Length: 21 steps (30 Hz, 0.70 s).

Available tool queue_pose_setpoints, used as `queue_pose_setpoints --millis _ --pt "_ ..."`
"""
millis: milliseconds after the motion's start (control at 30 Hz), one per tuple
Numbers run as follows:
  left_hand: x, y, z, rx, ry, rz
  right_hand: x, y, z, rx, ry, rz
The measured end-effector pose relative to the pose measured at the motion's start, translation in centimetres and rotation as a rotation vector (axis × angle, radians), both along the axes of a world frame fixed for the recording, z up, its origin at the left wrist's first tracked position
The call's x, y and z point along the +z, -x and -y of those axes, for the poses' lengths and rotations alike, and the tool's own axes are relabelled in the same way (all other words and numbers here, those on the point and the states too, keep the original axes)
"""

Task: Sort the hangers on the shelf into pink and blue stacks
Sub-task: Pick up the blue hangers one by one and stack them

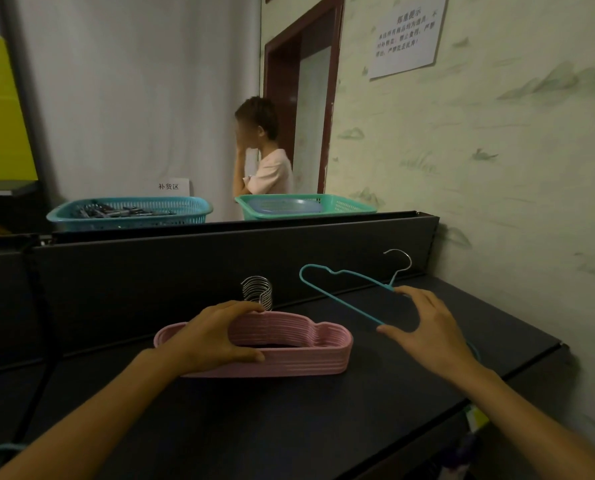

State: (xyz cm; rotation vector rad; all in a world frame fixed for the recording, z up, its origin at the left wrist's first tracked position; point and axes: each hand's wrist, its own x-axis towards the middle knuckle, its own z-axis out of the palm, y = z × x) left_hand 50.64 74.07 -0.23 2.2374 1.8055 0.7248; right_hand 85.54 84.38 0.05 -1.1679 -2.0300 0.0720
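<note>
Head view: left hand (216, 336) grips pink stack (289, 355); right hand (427, 327) holds blue hanger (341, 297).

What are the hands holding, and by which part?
Left hand grips the pink hanger stack at its left shoulder. Right hand holds the blue hanger near its neck.

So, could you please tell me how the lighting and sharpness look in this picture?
Head view: dim and flat, the dark shelf swallowing detail; wide-angle bending shows in the shelf's back rail and the forearms at the edges; the pink stack, blue hanger and both hands, left and right, are fairly sharp; the person behind is soft.
</note>
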Motion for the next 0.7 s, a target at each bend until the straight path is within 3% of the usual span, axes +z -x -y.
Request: queue_pose_setpoints --millis 467,700 --pt "-0.1 0.1 -0.2 0.031 0.031 -0.026 0.1 0.1 1.7 0.015 0.009 0.011" --pt "-0.3 0.2 0.9 0.104 -0.037 -0.086 0.0 0.4 3.0 0.127 0.007 -0.012"
